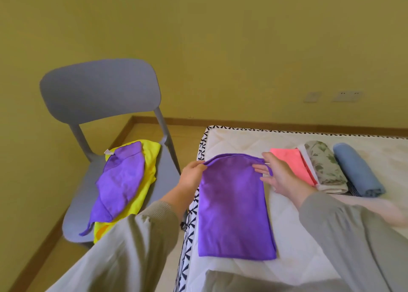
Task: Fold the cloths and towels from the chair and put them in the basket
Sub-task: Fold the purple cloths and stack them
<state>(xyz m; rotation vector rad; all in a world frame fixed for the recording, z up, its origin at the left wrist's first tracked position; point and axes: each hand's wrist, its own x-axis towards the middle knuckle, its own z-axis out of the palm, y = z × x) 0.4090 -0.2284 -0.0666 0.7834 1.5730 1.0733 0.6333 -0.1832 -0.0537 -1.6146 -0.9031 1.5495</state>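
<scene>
A purple cloth (235, 205) lies folded lengthwise on the mattress (309, 230) near its left edge. My left hand (192, 173) pinches the cloth's far left corner. My right hand (278, 174) pinches the far right corner, its other fingers spread. On the grey chair (99, 93) to the left lie another purple cloth (120, 181) and a yellow cloth (150, 159) under it. No basket is in view.
Three folded pieces lie in a row on the mattress to the right: a pink cloth (291, 161), a floral towel (326, 166) and a blue towel (355, 170). Wooden floor (187, 135) runs between the chair, the mattress and the yellow wall.
</scene>
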